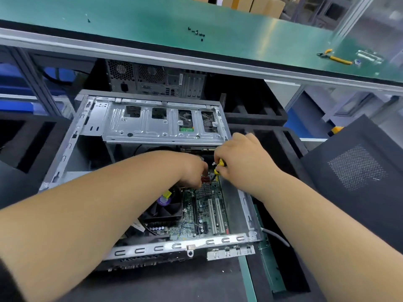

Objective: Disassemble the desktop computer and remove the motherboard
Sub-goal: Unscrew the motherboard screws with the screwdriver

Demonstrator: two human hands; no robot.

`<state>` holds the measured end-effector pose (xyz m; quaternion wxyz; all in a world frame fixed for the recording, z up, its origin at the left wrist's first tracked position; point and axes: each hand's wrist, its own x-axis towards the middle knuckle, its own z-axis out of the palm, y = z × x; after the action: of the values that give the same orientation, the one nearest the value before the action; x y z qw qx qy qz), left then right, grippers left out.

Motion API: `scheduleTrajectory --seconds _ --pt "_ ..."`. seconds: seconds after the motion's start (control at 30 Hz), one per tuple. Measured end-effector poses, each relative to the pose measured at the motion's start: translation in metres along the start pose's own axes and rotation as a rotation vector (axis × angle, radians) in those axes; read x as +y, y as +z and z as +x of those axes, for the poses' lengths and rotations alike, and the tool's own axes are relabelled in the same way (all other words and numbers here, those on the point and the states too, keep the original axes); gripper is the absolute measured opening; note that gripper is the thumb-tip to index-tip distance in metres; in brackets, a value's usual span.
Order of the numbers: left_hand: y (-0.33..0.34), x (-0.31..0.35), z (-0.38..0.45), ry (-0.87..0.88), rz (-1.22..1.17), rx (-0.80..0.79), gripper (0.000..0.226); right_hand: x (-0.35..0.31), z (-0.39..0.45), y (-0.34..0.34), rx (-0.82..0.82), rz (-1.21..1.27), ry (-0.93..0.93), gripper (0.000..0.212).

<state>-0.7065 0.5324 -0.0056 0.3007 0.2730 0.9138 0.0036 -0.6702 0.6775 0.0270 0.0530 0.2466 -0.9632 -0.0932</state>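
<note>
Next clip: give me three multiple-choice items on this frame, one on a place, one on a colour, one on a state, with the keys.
1. Where do the pliers lie?
A. inside the computer case
B. on the green bench
C. on the side panel

2. What colour is the tool handle in the right hand?
A. yellow and black
B. red
C. blue

3. The motherboard is:
A. on the bench
B. in the case
C. held up

Keys: 1 B, they rest on the green bench; 2 A, yellow and black show between the fingers; 3 B, it sits inside the case walls.
</note>
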Motion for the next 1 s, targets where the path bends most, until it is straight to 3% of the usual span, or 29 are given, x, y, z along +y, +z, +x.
scheduleTrajectory --seconds 0.23,0.47,1.0 --pt "0.013 -0.002 0.017 0.059 0.121 0.044 0.037 -0.011 0.011 0.006 -0.136 -0.175 -0.051 0.017" --pt "0.022 -0.008 0.031 0.154 0.239 -0.026 0.049 -0.009 0.010 0.015 -0.138 -0.150 0.049 0.017" --pt "0.021 -0.009 0.035 0.133 0.269 -0.058 0.059 -0.006 0.007 0.020 -0.096 -0.075 0.072 0.013"
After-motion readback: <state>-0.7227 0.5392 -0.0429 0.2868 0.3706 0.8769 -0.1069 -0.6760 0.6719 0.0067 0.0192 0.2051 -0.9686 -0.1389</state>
